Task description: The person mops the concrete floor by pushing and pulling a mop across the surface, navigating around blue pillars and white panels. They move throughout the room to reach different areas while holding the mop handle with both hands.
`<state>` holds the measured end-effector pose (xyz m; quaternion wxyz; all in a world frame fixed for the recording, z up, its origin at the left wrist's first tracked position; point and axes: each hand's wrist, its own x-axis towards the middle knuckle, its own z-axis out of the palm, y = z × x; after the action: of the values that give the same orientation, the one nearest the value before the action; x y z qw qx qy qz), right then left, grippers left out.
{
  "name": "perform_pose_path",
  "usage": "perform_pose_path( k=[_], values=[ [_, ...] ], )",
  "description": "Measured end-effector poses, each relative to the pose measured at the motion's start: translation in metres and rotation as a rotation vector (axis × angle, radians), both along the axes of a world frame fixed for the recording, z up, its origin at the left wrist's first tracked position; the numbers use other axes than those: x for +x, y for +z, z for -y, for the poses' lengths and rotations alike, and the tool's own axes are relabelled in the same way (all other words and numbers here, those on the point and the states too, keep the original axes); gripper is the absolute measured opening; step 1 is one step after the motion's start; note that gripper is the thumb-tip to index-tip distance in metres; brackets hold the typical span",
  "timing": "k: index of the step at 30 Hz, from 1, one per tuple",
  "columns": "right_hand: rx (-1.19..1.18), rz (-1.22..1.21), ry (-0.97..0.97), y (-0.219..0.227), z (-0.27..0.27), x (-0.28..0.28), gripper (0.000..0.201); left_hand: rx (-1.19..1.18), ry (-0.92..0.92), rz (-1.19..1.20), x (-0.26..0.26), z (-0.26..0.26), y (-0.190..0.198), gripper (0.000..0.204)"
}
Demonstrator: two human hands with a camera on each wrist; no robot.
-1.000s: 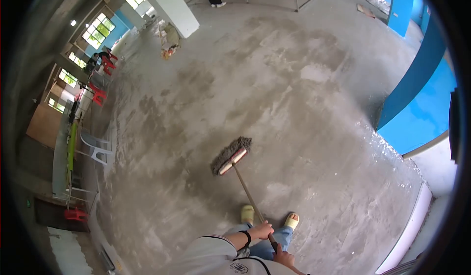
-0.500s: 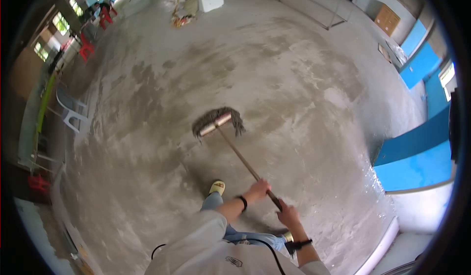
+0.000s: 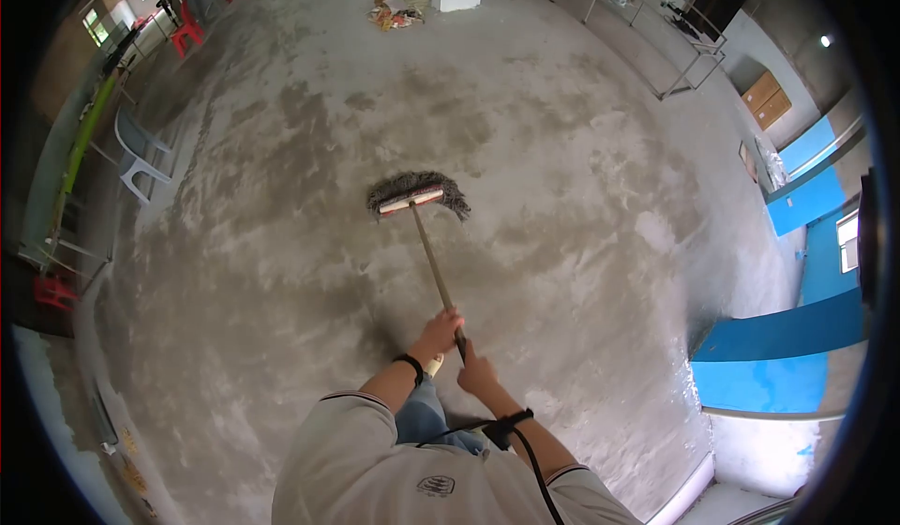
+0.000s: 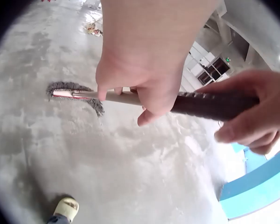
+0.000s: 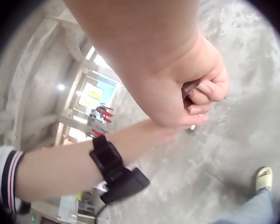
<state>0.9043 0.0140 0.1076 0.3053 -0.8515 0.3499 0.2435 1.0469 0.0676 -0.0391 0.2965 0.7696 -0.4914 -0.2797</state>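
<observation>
2 hands, left hand (image 3: 439, 331) & right hand (image 3: 479, 372), grip broom (image 3: 419, 194) handle on concrete floor (image 3: 581, 206).

Head view high above the floor (image 3: 281, 244); both wrist views close on broom handle (image 4: 121, 97)

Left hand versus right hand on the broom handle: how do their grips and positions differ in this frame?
The left hand grips the broom handle further down, on its pale wooden part; the right hand grips the dark upper end. From the left wrist camera, the left hand wraps over the top, while the right hand has its fingers curling underneath. Both hold the same broom, head on the concrete floor.
</observation>
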Motion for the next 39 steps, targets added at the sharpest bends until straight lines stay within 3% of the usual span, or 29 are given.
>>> perform_pose_path(
  k=[2,6,9,10,12,13,14,15,20,25,27,29,30,32,34,39],
  values=[
    [0.004,-0.031,-0.035,-0.016,-0.003,-0.05,0.085,0.116,-0.094,0.289,-0.043,-0.01,0.027,0.04],
    [0.085,0.041,-0.148,-0.01,0.017,-0.141,0.082,0.073,-0.213,0.146,-0.099,0.008,0.037,0.042],
    [0.084,0.1,-0.145,0.017,0.023,-0.196,0.082,0.014,-0.493,0.169,-0.135,0.03,0.051,0.031],
    [0.075,0.045,-0.152,-0.014,0.02,-0.226,0.079,0.016,-0.482,0.172,-0.151,0.042,0.055,0.031],
    [0.155,0.094,-0.129,-0.014,0.021,-0.262,0.077,0.006,-0.819,0.197,-0.175,0.056,0.054,0.021],
    [0.127,0.075,-0.132,-0.009,0.019,-0.276,0.076,0.168,-0.852,0.134,-0.192,0.064,0.057,0.019],
    [0.1,0.054,-0.135,0.011,0.02,-0.281,0.076,0.331,-0.878,0.068,-0.208,0.069,0.064,0.017],
    [0.078,-0.004,-0.125,0.017,0.02,-0.289,0.075,0.207,-0.842,0.07,-0.218,0.063,0.064,0.018],
    [0.039,-0.012,-0.222,-0.001,0.012,-0.302,0.069,0.218,-0.87,0.066,-0.243,0.064,0.029,0.018],
    [0.026,-0.12,-0.293,-0.061,0.003,-0.283,0.067,0.26,-0.856,0.116,-0.21,0.07,0.047,0.016],
    [0.032,-0.04,-0.317,-0.058,0.009,-0.271,0.066,0.3,-0.878,0.101,-0.191,0.077,0.041,0.017],
    [0.042,-0.033,-0.335,-0.04,0.027,-0.232,0.066,0.529,-0.96,-0.044,-0.161,0.099,0.028,0.026],
    [0.037,-0.017,-0.336,-0.029,0.04,-0.21,0.065,0.526,-0.964,-0.061,-0.143,0.105,0.024,0.026],
    [0.039,0.023,-0.341,-0.009,0.072,-0.151,0.062,0.132,-0.697,0.149,-0.092,0.108,0.024,0.039],
    [0.041,0.016,-0.31,-0.003,0.102,-0.091,0.061,-0.058,-0.45,0.225,-0.032,0.122,0.032,0.047],
    [0.02,0.068,-0.221,0.0,0.176,0.063,0.059,0.231,0.324,0.052,0.102,0.15,0.002,0.039]
  ],
)
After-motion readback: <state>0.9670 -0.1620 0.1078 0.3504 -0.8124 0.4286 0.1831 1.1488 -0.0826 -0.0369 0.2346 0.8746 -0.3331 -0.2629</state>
